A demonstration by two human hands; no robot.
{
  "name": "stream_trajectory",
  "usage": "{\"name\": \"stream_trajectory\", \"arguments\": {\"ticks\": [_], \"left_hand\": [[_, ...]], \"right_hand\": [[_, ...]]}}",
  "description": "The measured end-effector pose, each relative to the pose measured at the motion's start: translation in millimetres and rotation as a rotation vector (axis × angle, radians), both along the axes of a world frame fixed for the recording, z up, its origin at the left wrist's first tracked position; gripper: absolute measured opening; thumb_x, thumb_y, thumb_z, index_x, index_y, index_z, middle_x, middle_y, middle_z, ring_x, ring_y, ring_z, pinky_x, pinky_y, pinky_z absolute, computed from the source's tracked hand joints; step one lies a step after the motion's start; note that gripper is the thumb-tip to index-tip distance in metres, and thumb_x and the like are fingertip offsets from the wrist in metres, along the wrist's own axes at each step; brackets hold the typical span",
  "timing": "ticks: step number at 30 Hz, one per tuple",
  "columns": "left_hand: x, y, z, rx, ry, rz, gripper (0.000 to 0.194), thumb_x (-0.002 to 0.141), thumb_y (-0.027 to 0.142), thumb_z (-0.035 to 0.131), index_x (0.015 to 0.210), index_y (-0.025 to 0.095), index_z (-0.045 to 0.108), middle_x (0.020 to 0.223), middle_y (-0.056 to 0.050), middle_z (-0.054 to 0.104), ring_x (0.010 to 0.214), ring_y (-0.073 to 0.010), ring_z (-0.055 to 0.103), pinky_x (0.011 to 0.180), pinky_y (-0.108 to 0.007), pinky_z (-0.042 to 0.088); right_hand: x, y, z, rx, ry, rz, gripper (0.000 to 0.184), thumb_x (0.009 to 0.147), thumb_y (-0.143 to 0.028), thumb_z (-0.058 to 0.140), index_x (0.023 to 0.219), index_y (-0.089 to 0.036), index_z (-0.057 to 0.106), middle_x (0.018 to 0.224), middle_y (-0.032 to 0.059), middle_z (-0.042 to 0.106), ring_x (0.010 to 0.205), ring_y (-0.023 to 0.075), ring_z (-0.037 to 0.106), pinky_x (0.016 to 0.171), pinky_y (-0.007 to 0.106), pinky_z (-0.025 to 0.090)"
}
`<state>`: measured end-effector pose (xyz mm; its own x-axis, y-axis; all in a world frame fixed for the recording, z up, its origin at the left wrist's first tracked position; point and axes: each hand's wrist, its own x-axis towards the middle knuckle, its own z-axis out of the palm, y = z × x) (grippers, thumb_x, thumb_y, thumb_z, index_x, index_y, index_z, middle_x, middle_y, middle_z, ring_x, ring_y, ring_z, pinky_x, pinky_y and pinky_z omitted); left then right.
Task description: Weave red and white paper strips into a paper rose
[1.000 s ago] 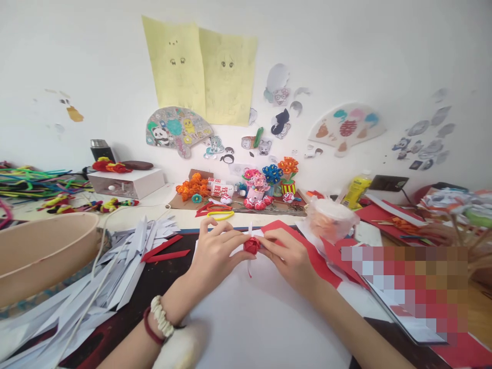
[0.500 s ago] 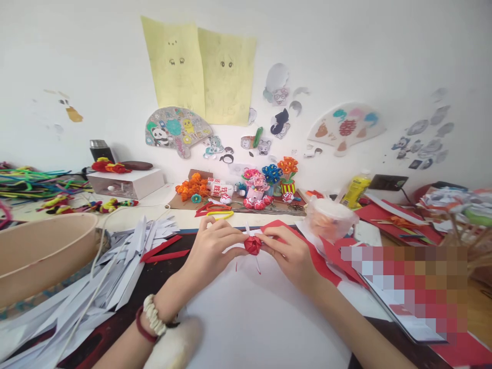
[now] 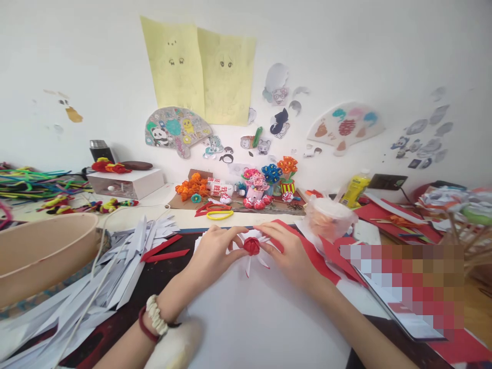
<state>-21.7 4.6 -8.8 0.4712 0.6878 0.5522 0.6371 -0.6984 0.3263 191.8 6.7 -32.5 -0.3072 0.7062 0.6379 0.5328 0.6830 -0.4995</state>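
A small red woven paper ball (image 3: 251, 246) with loose white and red strip ends hangs just above a white sheet (image 3: 261, 318) at the middle of the table. My left hand (image 3: 213, 252) pinches it from the left with thumb and fingertips. From the right, my right hand (image 3: 288, 251) holds it with the index finger stretched over its top. A red and white bracelet sits on my left wrist.
A heap of white and red paper strips (image 3: 115, 266) lies left, beside a tan bowl (image 3: 42, 251). Pipe cleaners (image 3: 34, 184) and a white box (image 3: 126, 182) stand far left. Paper flowers (image 3: 269, 184), a plastic cup (image 3: 330, 218), a yellow bottle (image 3: 355, 189) and red sheets (image 3: 388, 215) fill the back and right.
Both hands have turned the red ball a little and lowered it slightly; more white strip ends now fan out below it. My right index finger has stretched over its top.
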Motion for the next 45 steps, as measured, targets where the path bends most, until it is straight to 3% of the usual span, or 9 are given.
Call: {"name": "stream_trajectory", "arguments": {"ticks": [5,11,16,24,30,45], "left_hand": [[6.9,0.1,-4.2,-0.189,0.093,0.090,0.028,0.082,0.017,0.070,0.108,0.023,0.062,0.080,0.004,0.076,0.069,-0.0183,0.067,0.069,-0.028,0.045],[9.6,0.4,-3.5,-0.345,0.095,0.065,0.023,0.087,0.021,0.064,0.110,0.023,0.061,0.080,0.003,0.075,0.072,-0.0167,0.068,0.068,-0.025,0.044],[10.1,0.2,-5.6,-0.327,0.123,0.079,0.021,0.088,0.028,0.064,0.108,0.023,0.058,0.079,0.004,0.074,0.070,-0.0168,0.067,0.064,-0.024,0.041],[10.1,-1.1,-3.0,-0.186,0.178,0.069,0.011,0.088,0.023,0.063,0.099,0.024,0.059,0.076,0.005,0.073,0.067,-0.0159,0.063,0.064,-0.026,0.037],[9.7,-1.2,-3.0,-0.143,0.183,0.066,0.008,0.087,0.021,0.064,0.094,0.022,0.060,0.074,0.005,0.071,0.065,-0.0150,0.061,0.062,-0.025,0.035],[10.2,-0.2,-4.7,-0.193,0.182,0.089,0.006,0.087,0.022,0.061,0.090,0.023,0.056,0.076,0.005,0.071,0.067,-0.0160,0.060,0.062,-0.025,0.035]], "right_hand": [[2.9,1.8,0.1,-0.117,0.029,-0.038,0.025,0.094,-0.025,0.055,0.117,-0.022,0.066,0.117,0.0074,0.066,0.109,0.0224,0.063,0.092,0.038,0.052],[-2.1,-5.1,7.0,-0.192,-0.044,0.020,0.022,0.087,-0.031,0.067,0.109,-0.027,0.068,0.115,0.0053,0.064,0.110,0.0227,0.060,0.094,0.037,0.049],[-6.1,-1.3,0.5,-0.155,-0.059,0.059,0.023,0.085,-0.030,0.068,0.107,-0.025,0.064,0.117,0.0064,0.061,0.111,0.0235,0.059,0.092,0.038,0.050],[-9.1,6.3,1.2,-0.152,-0.045,0.121,0.012,0.086,-0.021,0.063,0.098,-0.023,0.065,0.111,0.0062,0.060,0.105,0.0209,0.060,0.089,0.034,0.050],[-8.2,7.1,1.6,-0.126,-0.065,0.088,0.010,0.084,-0.020,0.064,0.093,-0.024,0.067,0.107,0.0045,0.061,0.100,0.0202,0.062,0.086,0.033,0.051],[-8.5,8.3,5.9,-0.156,-0.055,0.172,0.014,0.080,-0.010,0.059,0.085,-0.023,0.061,0.105,0.0038,0.059,0.094,0.0175,0.059,0.079,0.029,0.049]]}}
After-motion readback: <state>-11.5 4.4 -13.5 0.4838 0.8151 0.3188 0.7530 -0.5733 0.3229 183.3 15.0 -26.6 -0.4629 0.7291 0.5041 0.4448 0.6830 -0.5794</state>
